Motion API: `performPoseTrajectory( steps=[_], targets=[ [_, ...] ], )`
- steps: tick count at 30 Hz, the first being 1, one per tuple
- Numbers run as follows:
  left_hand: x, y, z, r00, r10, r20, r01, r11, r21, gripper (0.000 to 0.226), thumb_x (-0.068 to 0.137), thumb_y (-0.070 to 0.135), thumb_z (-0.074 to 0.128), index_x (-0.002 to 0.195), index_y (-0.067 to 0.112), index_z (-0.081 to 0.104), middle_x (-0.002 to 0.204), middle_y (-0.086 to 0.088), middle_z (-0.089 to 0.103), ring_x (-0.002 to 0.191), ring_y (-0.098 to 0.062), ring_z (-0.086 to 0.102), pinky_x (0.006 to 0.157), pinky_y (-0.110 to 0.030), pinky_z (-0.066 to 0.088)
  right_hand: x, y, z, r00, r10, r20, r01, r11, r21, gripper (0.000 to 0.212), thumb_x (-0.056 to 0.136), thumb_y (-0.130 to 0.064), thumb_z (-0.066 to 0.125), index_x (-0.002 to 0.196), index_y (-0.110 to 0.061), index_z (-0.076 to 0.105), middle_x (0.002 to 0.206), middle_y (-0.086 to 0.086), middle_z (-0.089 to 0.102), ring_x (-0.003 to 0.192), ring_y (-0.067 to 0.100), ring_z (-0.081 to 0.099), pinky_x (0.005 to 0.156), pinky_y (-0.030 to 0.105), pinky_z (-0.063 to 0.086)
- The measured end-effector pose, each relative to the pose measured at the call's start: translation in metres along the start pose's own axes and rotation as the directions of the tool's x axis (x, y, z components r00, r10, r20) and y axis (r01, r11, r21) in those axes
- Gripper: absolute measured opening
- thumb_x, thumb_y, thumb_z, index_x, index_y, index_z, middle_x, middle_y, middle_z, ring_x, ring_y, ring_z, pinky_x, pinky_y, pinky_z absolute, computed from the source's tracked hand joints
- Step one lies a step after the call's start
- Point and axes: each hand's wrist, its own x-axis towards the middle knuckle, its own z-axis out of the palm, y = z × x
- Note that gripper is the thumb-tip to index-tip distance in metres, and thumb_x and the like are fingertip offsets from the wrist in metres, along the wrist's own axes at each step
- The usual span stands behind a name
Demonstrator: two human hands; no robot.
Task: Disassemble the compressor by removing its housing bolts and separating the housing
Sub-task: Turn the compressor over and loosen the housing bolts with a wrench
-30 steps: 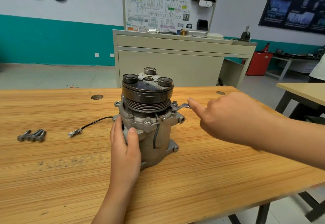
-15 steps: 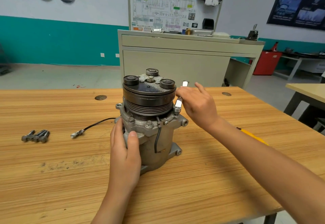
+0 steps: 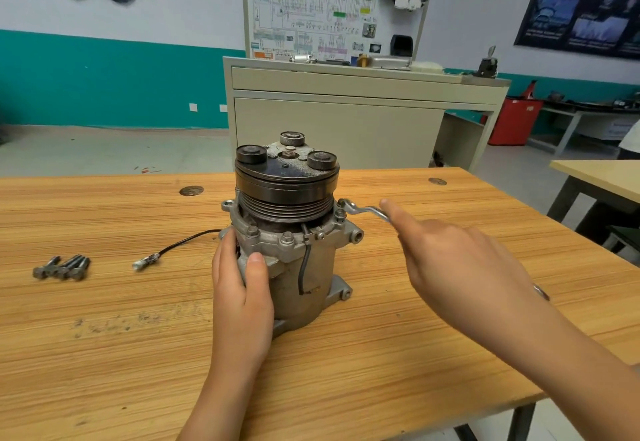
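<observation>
Gripped compressor [image 3: 322, 278] with left hand [image 3: 242, 288]; clamped right hand [image 3: 460, 260] on wrench [image 3: 363, 211], seated on right-side bolt [image 3: 340, 212], handle pointing right.

Bare forearms [image 3: 221, 388]; perhaps a thin silvery band [image 3: 541, 292] at right wrist

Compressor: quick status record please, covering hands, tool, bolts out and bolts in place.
compressor: upright on table, pulley end up
left hand: grips housing side, thumb in front
right hand: holds wrench handle, index finger along it
wrench: head seated at flange's right edge
bolts out: small pile on table, far left; count unclear
bolts in flange: at least two visible in front
wire: lies on table, left of compressor
</observation>
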Motion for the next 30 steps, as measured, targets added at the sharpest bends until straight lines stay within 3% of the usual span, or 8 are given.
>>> performPoseTrajectory(
  steps=[7,12,15,18,21,23,26,30],
  targets=[
    [-0.001,0.000,0.000,1.000,-0.005,-0.002,0.005,1.000,-0.011,0.070,0.082,0.048,0.029,0.147,0.022,0.028,0.151,0.009,0.029,0.138,-0.004,0.023,0.114,-0.031,0.022,0.010,-0.024,-0.021,0.982,0.051,0.185,-0.022,0.987,-0.157,0.074,0.088,-0.001,0.037,0.147,-0.015,-0.006,0.065,0.002,0.027,0.049,0.015,0.025,0.039,0.028,0.019],
    [-0.001,-0.001,0.002,1.000,0.016,-0.008,-0.016,1.000,-0.008,0.063,0.088,0.042,0.032,0.147,0.021,0.029,0.150,0.008,0.030,0.136,-0.003,0.024,0.109,-0.025,0.023,0.010,-0.048,-0.019,0.983,0.008,0.183,0.019,0.989,-0.148,0.068,0.090,0.002,0.033,0.143,0.003,-0.008,0.101,0.015,0.049,0.053,0.016,0.033,0.038,0.026,0.018],
    [-0.001,-0.002,0.001,1.000,0.013,-0.007,-0.013,1.000,-0.019,0.064,0.084,0.045,0.031,0.145,0.025,0.031,0.147,0.014,0.032,0.129,0.006,0.026,0.098,-0.012,0.022,0.007,-0.036,-0.009,0.991,-0.059,0.124,0.086,0.971,-0.221,0.069,0.090,0.002,0.035,0.143,0.002,-0.009,0.071,0.004,0.032,0.044,0.013,0.025,0.035,0.026,0.017],
    [-0.001,-0.005,0.001,1.000,0.019,0.000,-0.019,1.000,-0.010,0.052,0.098,0.035,0.036,0.147,0.022,0.028,0.150,0.011,0.029,0.133,0.002,0.023,0.102,-0.017,0.021,0.013,-0.007,-0.001,0.991,-0.121,0.061,0.133,0.958,-0.254,0.060,0.096,-0.014,0.029,0.145,-0.010,-0.006,0.066,0.004,0.029,0.044,0.015,0.027,0.037,0.025,0.019],
    [0.000,-0.005,0.002,1.000,0.019,-0.013,-0.019,1.000,0.008,0.048,0.101,0.027,0.034,0.147,0.021,0.027,0.152,0.009,0.025,0.135,0.001,0.019,0.107,-0.020,0.018,0.026,0.022,0.007,0.971,-0.239,0.013,0.237,0.952,-0.194,0.056,0.092,-0.018,0.047,0.144,-0.010,0.025,0.065,0.005,0.047,0.039,0.018,0.033,0.038,0.018,0.017],
    [0.001,-0.003,0.002,1.000,0.021,-0.010,-0.021,1.000,0.011,0.051,0.098,0.035,0.035,0.147,0.021,0.027,0.152,0.009,0.026,0.136,0.001,0.020,0.108,-0.021,0.019,0.034,0.034,0.016,0.943,-0.307,-0.124,0.294,0.949,-0.113,0.048,0.072,-0.001,0.070,0.119,-0.001,0.058,0.051,0.009,0.049,0.032,0.019,0.035,0.039,0.013,0.014],
    [0.000,-0.001,0.002,0.999,0.036,-0.007,-0.036,0.999,0.006,0.067,0.086,0.044,0.029,0.147,0.019,0.028,0.151,0.008,0.029,0.137,-0.002,0.022,0.113,-0.028,0.021,0.061,0.043,0.040,0.915,-0.340,-0.217,0.331,0.941,-0.078,0.035,0.066,0.011,0.072,0.098,-0.001,0.066,0.053,0.009,0.056,0.036,0.023,0.044,0.034,0.019,0.024],
    [0.001,-0.004,0.000,0.999,0.051,-0.005,-0.051,0.998,0.023,0.068,0.085,0.045,0.027,0.147,0.019,0.028,0.151,0.008,0.029,0.136,-0.001,0.022,0.111,-0.022,0.020,0.091,0.042,0.064,0.898,-0.362,-0.251,0.370,0.929,-0.014,0.020,0.080,0.009,0.061,0.098,0.000,0.067,0.086,0.016,0.069,0.072,0.030,0.066,0.055,0.036,0.054]
  ],
)
